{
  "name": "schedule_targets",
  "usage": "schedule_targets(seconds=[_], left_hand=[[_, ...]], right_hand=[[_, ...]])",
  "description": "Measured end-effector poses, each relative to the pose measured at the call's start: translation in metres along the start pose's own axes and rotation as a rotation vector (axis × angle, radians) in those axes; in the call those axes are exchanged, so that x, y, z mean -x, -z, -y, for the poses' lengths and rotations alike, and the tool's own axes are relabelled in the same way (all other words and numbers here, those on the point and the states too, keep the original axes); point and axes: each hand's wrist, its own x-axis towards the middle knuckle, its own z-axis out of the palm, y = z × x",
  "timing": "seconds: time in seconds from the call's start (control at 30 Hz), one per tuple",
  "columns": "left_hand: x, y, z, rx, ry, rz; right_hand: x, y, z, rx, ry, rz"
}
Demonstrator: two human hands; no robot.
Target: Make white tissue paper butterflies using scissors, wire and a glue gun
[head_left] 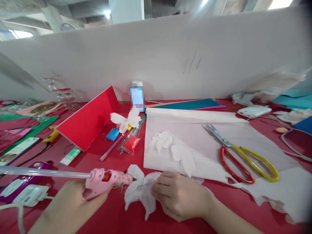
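Note:
My left hand point(80, 198) is wrapped round a pink hot glue gun point(104, 180) with a long clear glue stick point(44, 171) out of its back end. The gun's nozzle points right, at the middle of a white paper flower point(142, 195) with wide pointed petals. With bent fingers my right hand point(180, 195) pinches the flower's right side; my palm hides part of it. Loose white petals point(185, 157) lie on white crepe paper point(168, 130) beyond that hand. Scissors point(226, 143) with one red and one yellow handle rest on the same paper.
A red board point(90, 120) leans at the left. Near it lie a finished white flower point(126, 121), blue packet point(112, 134), red packet point(131, 144) and thin wires point(136, 130). A phone point(137, 97) stands against the white partition point(156, 58). White cables point(290, 136) run along the right side.

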Motion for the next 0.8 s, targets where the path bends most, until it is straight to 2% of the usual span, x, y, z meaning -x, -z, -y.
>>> schedule_targets(seconds=[0.13,0.53,0.8], left_hand=[[0.000,-0.006,-0.010,-0.076,0.042,0.142],[-0.004,-0.010,-0.017,-0.273,0.155,0.170],[-0.007,-0.011,-0.018,-0.338,0.111,0.201]], right_hand=[[-0.001,0.001,0.001,0.013,0.002,0.015],[0.000,0.000,0.001,-0.002,0.009,0.016],[0.001,-0.001,0.000,-0.018,0.006,0.015]])
